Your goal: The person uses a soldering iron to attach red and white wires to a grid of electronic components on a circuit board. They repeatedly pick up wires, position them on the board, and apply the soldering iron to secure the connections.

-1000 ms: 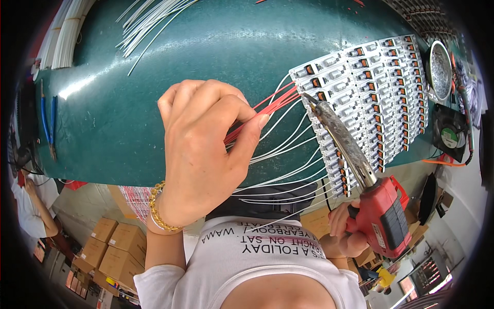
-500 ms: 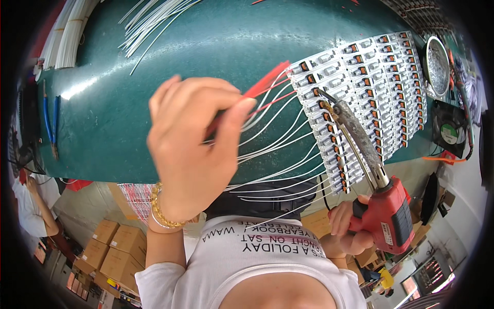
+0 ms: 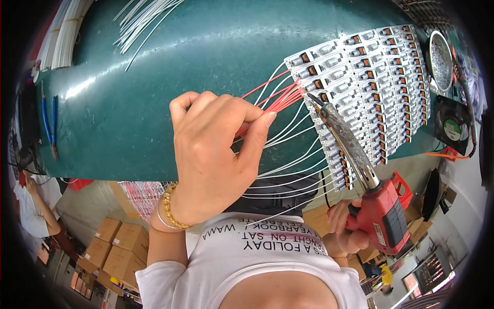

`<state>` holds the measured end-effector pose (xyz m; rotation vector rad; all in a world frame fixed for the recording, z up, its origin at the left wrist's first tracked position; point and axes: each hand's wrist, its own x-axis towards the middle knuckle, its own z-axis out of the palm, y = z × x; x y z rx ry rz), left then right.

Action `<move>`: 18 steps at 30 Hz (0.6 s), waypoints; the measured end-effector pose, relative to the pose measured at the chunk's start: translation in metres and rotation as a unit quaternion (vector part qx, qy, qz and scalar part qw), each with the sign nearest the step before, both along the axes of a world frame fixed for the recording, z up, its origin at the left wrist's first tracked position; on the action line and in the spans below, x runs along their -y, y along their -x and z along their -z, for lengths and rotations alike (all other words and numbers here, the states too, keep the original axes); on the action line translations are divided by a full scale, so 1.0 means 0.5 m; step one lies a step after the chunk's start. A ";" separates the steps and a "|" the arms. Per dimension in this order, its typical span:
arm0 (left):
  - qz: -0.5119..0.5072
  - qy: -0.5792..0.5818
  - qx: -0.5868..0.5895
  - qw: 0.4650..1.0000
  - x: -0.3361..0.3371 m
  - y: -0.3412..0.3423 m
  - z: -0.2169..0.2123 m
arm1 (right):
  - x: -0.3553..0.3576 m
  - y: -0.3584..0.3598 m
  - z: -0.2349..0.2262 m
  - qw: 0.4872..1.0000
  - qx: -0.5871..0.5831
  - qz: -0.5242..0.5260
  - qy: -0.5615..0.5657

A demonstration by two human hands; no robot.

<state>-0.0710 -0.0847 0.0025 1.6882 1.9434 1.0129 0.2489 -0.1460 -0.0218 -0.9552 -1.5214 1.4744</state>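
Note:
My left hand (image 3: 218, 147) is closed in a pinch around a bundle of red wires (image 3: 284, 101), whose ends fan out at the left edge of a panel of small white circuit boards (image 3: 335, 63). Rows of clear and orange-black parts cover the panel. White wires (image 3: 290, 169) run from its left edge beneath my left hand. My right hand (image 3: 349, 229) grips the handle of a red soldering gun (image 3: 383, 216). The dark tip of the gun points up and left, close to the panel's edge by the red wire ends. Whether the tip touches a board cannot be made out.
White wires (image 3: 141, 23) lie loose on the green tabletop (image 3: 123, 118), with thicker white bundles (image 3: 64, 36) at far left. Blue-handled tweezers (image 3: 54, 121) lie at left. A metal bowl (image 3: 440, 62) and black fan (image 3: 453, 126) stand at right. Cardboard boxes (image 3: 121, 252) are stacked behind.
My left hand has moved right with the red wires, bringing their ends to the panel's edge. The soldering gun has shifted slightly left, its tip a little nearer those ends.

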 end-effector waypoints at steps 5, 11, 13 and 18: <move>-0.004 -0.004 -0.006 1.000 0.001 0.001 0.000 | 0.007 -0.047 0.002 0.980 0.181 -0.065 -0.047; -0.002 -0.007 -0.012 1.000 -0.001 -0.004 0.001 | -0.005 0.042 -0.006 0.998 -0.039 0.032 -0.024; -0.007 -0.004 -0.013 1.000 0.000 -0.002 0.002 | -0.013 0.056 -0.011 0.996 -0.082 0.045 -0.013; -0.005 -0.004 -0.020 1.000 0.002 -0.002 0.001 | -0.013 0.054 -0.016 0.996 -0.080 0.048 -0.002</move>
